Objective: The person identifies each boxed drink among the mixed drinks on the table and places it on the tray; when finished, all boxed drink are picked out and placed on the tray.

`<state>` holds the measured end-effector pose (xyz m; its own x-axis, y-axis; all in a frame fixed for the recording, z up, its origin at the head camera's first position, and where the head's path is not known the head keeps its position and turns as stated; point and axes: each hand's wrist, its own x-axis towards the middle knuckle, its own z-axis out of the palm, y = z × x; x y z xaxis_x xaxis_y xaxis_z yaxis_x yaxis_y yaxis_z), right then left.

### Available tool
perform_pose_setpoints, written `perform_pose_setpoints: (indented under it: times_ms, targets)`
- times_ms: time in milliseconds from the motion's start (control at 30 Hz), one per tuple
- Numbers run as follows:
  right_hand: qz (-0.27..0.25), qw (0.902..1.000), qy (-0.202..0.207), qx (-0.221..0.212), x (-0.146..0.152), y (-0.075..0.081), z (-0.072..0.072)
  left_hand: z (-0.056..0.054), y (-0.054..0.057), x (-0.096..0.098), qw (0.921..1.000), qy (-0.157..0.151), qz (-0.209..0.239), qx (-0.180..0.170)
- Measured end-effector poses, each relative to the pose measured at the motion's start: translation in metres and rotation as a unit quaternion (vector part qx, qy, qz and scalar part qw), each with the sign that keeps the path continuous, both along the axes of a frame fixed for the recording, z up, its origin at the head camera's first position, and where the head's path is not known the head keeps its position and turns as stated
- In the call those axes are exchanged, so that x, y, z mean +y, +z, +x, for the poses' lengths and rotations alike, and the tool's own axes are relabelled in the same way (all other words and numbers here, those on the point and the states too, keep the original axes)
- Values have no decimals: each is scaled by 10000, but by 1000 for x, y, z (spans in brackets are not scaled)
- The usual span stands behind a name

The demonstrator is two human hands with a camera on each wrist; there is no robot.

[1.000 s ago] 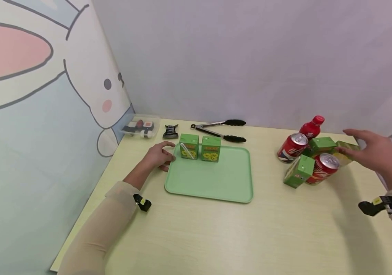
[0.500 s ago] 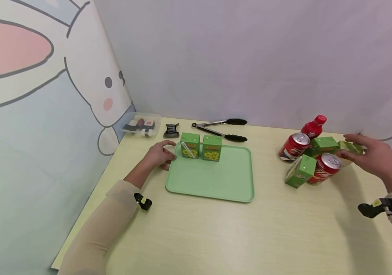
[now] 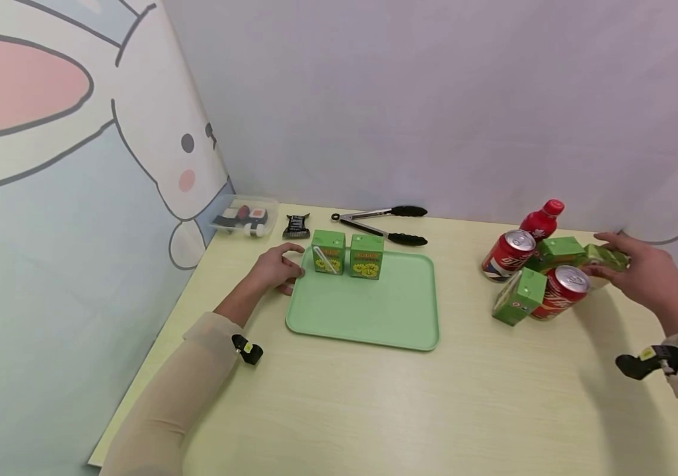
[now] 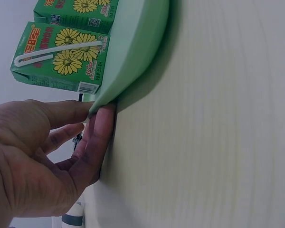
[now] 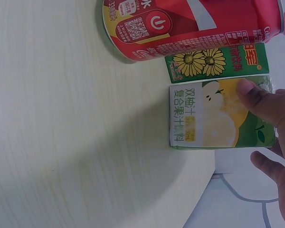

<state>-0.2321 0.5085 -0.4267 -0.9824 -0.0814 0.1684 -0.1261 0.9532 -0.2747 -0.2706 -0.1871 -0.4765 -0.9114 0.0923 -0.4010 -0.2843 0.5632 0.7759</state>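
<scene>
My left hand (image 3: 276, 269) pinches the left rim of a light green tray (image 3: 365, 311), thumb on top and fingers beneath, as the left wrist view shows. Two green drink cartons (image 3: 328, 254) with yellow flowers stand upright on the tray's back left; one carries a white straw (image 4: 61, 51). At the far right, my right hand (image 3: 651, 271) grips the upper part of a yellow, white and green juice carton (image 5: 204, 116), its thumb on the printed face. That carton stands beside a green flower-print carton (image 5: 217, 61) and a red soda can (image 5: 190, 26).
Left of the gripped carton cluster a second red can (image 3: 508, 254), a red bottle (image 3: 541, 221) and another green carton (image 3: 519, 297). Tongs (image 3: 380, 226), a black wrapped packet (image 3: 296, 227) and a clear box of sushi-like pieces (image 3: 246, 218) lie along the back wall.
My right hand has come down from just beside the juice carton and taken hold of its top. My left hand stays at the tray's rim.
</scene>
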Motion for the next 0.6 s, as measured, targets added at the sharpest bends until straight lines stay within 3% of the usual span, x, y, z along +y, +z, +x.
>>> perform_pose_setpoints:
  times_ms: [600]
  targets:
    - [-27,9980,-56,624,-6,-9,6,0,0,0,10000,1,29,43]
